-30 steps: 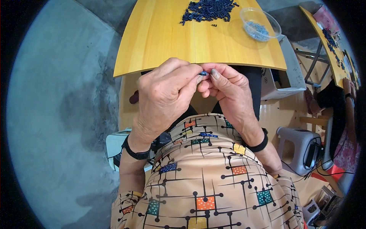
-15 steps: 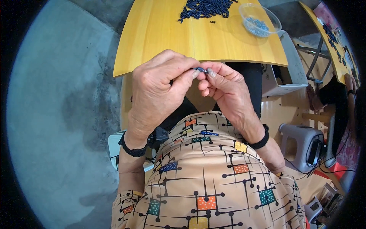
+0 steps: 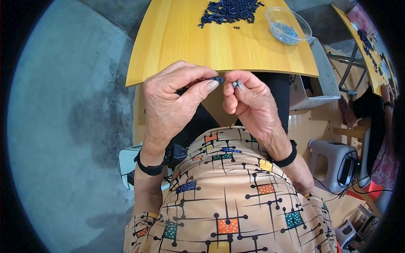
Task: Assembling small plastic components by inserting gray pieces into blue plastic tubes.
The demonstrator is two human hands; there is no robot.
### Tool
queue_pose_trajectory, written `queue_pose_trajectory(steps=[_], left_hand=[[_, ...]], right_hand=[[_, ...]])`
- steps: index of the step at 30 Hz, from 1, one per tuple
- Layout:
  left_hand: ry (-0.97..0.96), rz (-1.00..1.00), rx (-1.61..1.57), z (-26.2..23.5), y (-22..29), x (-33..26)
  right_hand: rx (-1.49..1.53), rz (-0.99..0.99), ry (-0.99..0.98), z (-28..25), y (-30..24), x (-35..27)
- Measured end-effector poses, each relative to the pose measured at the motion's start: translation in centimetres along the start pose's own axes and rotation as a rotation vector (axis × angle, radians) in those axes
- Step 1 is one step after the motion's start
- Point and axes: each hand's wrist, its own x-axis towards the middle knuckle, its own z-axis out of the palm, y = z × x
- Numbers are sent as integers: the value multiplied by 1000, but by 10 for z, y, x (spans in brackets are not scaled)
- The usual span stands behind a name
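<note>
My left hand [image 3: 173, 103] pinches a small dark blue plastic part [image 3: 217, 79] between thumb and forefinger, just below the near edge of the yellow wooden table [image 3: 181, 38]. My right hand [image 3: 249, 103] holds a tiny grey metal piece [image 3: 235, 84] at its fingertips, a short gap from the blue part. Both hands hover above my lap. Far back on the table lies a heap of dark blue parts [image 3: 230, 9], with a clear plastic bowl [image 3: 288, 25] of small grey pieces to its right.
A white box [image 3: 314, 84] sits to the right under the table edge. A grey stool [image 3: 335, 162] with cables stands lower right. Another person's arm [image 3: 386, 105] shows at the right rim beside a second yellow table [image 3: 363, 38]. Grey concrete floor [image 3: 63, 126] lies to the left.
The two hands were pressed together at the fingertips; now they have drawn slightly apart, the blue part in the left and the grey piece in the right.
</note>
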Motion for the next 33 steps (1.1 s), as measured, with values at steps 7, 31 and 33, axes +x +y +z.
queue_pose_trajectory(steps=[7, 31, 33], left_hand=[[-8, -71, -69, 1, -2, -3], [88, -36, -129, 24, -4, -6], [88, -33, -134, 24, -4, -7]], right_hand=[[68, -17, -55, -6, 2, 3], [454, 84, -32, -18, 10, 6], [415, 75, -34, -18, 10, 5]])
